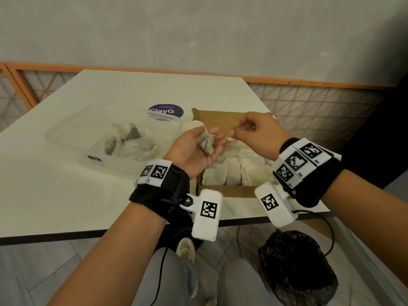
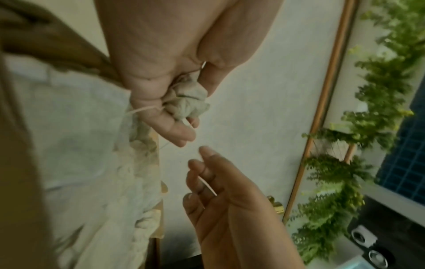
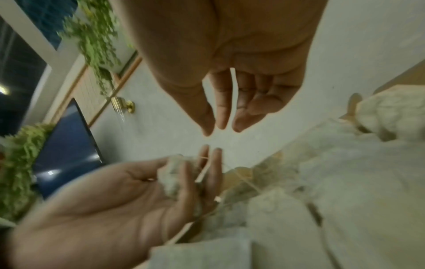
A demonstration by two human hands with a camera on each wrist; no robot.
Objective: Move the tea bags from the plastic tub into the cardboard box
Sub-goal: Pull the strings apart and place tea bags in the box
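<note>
My left hand (image 1: 210, 141) is raised over the left edge of the cardboard box (image 1: 220, 120) and grips a crumpled bunch of tea bags (image 1: 207, 145). The left wrist view shows this bunch (image 2: 187, 103) squeezed between thumb and fingers. Close to its right, my right hand (image 1: 237, 131) pinches a thin tea bag string (image 2: 208, 184) that runs from the bunch. Several pale tea bags (image 1: 242, 166) fill the box. The clear plastic tub (image 1: 66, 133) on the left holds a few more tea bags (image 1: 125, 138), some of them dark.
A purple round sticker (image 1: 166, 111) lies on the white table behind the tub. The table's near edge (image 1: 88, 233) runs just below my wrists. A black bag (image 1: 295, 268) sits on the floor at the right. An orange lattice partition (image 1: 309, 102) stands behind the table.
</note>
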